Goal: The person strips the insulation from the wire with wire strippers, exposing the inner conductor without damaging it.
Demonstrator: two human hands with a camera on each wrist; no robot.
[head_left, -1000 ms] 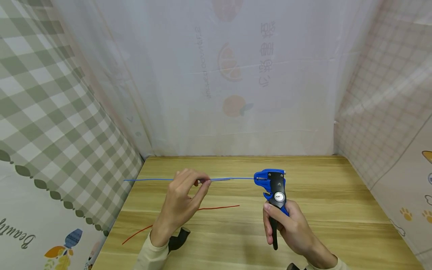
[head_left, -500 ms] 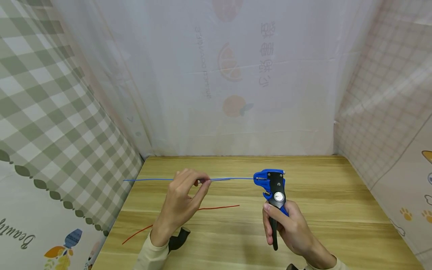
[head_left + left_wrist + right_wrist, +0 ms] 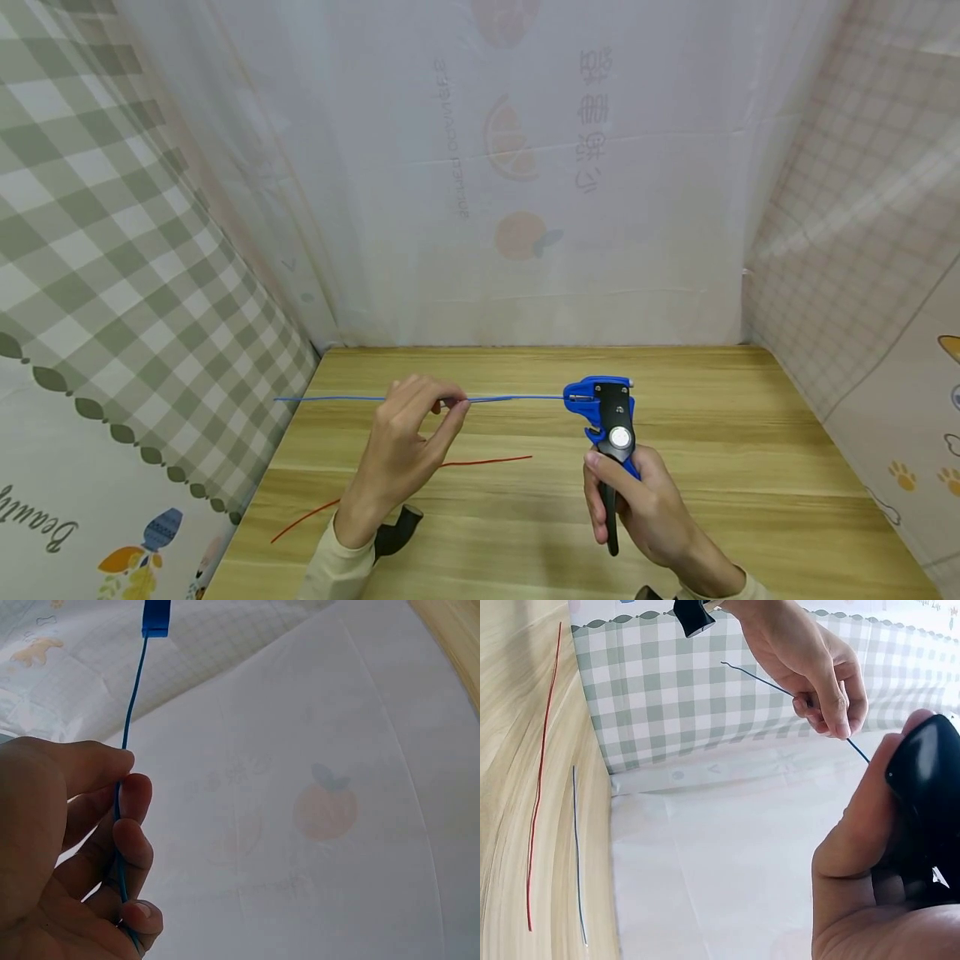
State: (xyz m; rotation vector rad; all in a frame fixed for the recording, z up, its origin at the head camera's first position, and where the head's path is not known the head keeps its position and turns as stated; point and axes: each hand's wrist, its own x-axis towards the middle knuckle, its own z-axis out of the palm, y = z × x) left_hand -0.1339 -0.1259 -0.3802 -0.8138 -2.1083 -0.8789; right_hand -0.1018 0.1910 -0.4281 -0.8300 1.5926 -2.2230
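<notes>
My left hand (image 3: 408,433) pinches a thin blue wire (image 3: 135,697) between thumb and index finger, with the wire running on along the other curled fingers. From the fingertips the wire stretches right into the nose of a blue and black wire stripper (image 3: 617,408). My right hand (image 3: 645,500) grips the stripper by its handles, thumb across the front. In the right wrist view the stripper's black handle (image 3: 930,780) fills the right side, and the held wire's bent free end sticks out behind my left hand. The wire's tip inside the stripper is hidden.
On the wooden table (image 3: 712,450) lies a red wire (image 3: 487,461), partly hidden behind my left forearm. A second blue wire (image 3: 577,855) lies beside it in the right wrist view. Curtains hang on both sides and at the back. A black wrist-worn device (image 3: 397,531) shows at the left sleeve.
</notes>
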